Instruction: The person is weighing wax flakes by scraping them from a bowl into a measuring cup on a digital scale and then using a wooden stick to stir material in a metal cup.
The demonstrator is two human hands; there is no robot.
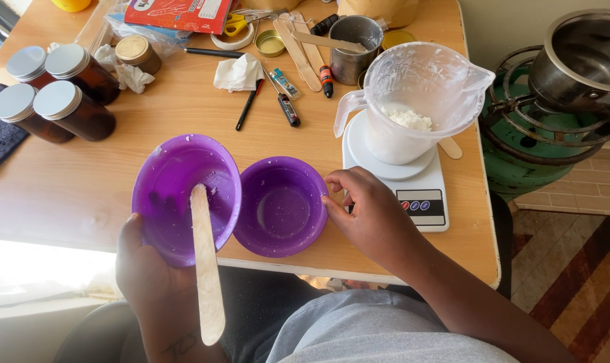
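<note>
My left hand (143, 269) holds a purple plastic bowl (177, 181) tilted up off the table, together with a flat wooden stick (205, 269) that rests in the bowl and juts toward me. Beside it a second purple bowl (281, 207) sits on the wooden table (76, 181) near its front edge, and my right hand (369, 212) grips its right rim. Both bowls carry small white flecks. Just right of my right hand stands a white kitchen scale (419, 195) bearing a clear plastic jug (423, 87) with white flakes in it.
Several brown jars with silver lids (56, 97) stand at the left. Pens, a crumpled tissue (239, 72), wooden sticks, scissors, a metal cup (354, 44) and a red book lie at the back. A green gas burner with a steel pot (584, 57) stands off the table's right.
</note>
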